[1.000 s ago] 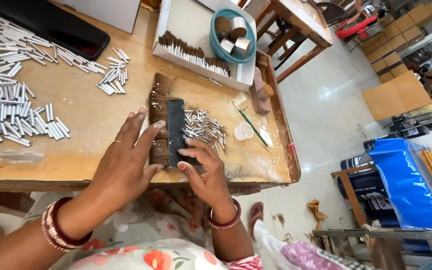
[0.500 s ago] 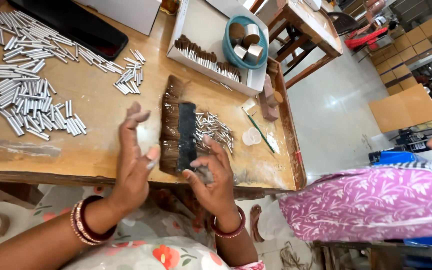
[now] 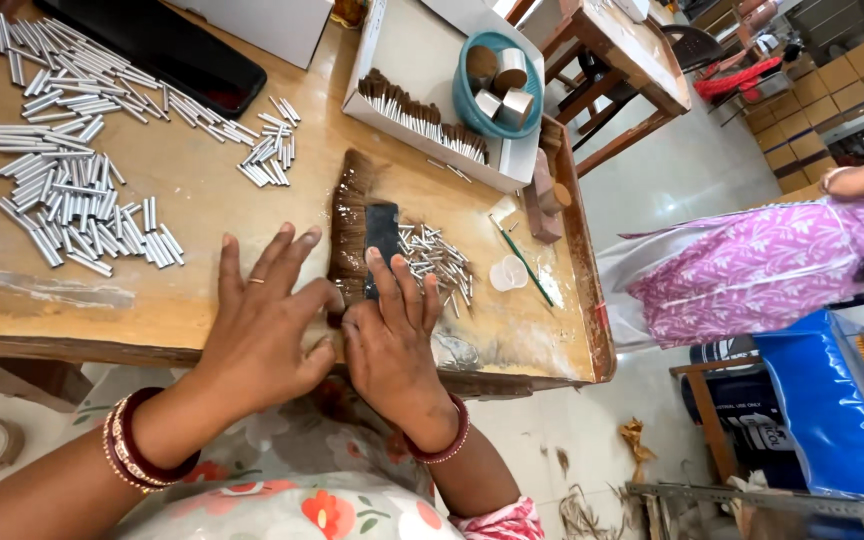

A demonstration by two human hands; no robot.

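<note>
L hand [image 3: 262,320] flat, fingers spread, touching brown bristle bundle [image 3: 350,225] on counter [image 3: 202,210]; R hand [image 3: 392,335] presses black block [image 3: 382,235] beside bundle, grip open; metal tubes [image 3: 62,200] left of bundle.

Brown bristles and a black comb at the worktop's near edge

The row of brown bristles [image 3: 350,225] lies flat, strands side by side, running away from the person. The black comb [image 3: 383,235] rests along its right side, touching it, its near end under fingers.
</note>
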